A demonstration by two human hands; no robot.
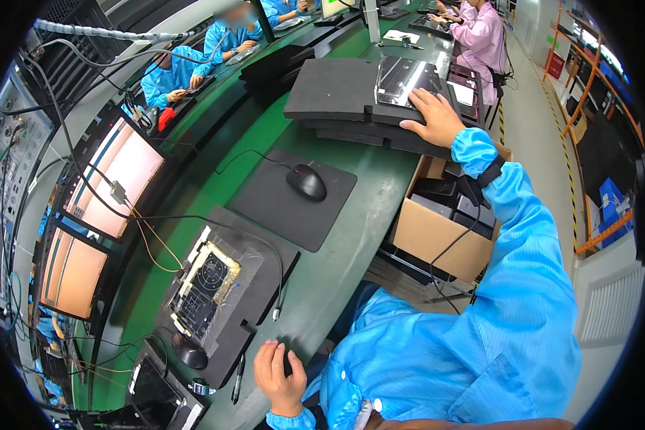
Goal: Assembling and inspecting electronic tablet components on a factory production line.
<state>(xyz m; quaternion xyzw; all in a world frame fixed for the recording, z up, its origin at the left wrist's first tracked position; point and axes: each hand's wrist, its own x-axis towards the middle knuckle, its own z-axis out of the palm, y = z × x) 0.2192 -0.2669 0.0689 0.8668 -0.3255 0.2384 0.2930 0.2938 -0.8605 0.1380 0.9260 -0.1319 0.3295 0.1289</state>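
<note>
My right hand (433, 115) reaches far out and lies flat on a shiny wrapped dark device (401, 77) that rests on a stack of black foam trays (337, 93). Its fingers are spread over the near edge of the device. My left hand (278, 376) rests at the near edge of the green bench (337, 244), fingers curled over the rim, holding nothing. It sits just right of a black foam fixture (226, 287) carrying a taped circuit panel (204, 283).
A black mouse (307, 181) sits on a dark mat (294, 197). Two lit screens (118, 179) stand at the left among cables. An open cardboard box (444, 229) of dark parts stands under my right arm. Other people in blue and pink coats work along the bench.
</note>
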